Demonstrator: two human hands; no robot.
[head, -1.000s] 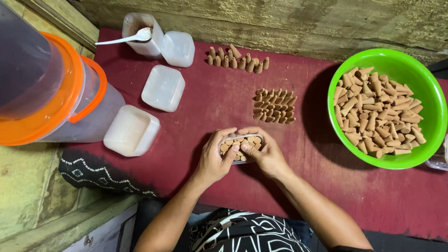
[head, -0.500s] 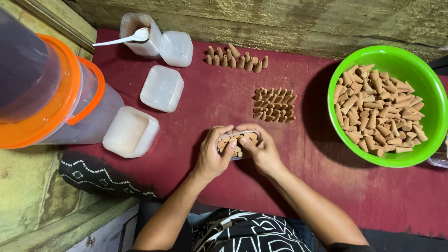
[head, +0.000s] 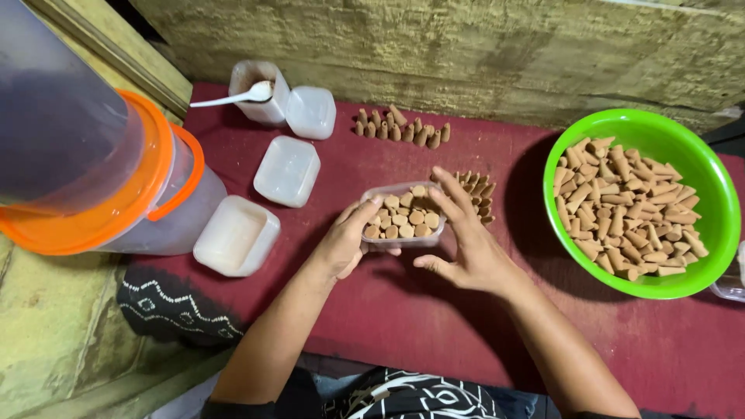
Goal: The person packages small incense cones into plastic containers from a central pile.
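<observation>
Cones (head: 405, 219) stand packed in a small clear tub (head: 403, 192) held between both hands above the red bench (head: 434, 326). Left hand (head: 347, 242) cups its near-left side, fingers curled against the wall. Right hand (head: 466, 240) has fingers spread, tips on its right rim. Beyond the right hand, a green bowl (head: 702, 167) holds loose cones.

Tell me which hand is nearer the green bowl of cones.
Right. The right hand is beside the small clear box, on the green bowl's side; the left hand holds the box's far side.
</observation>
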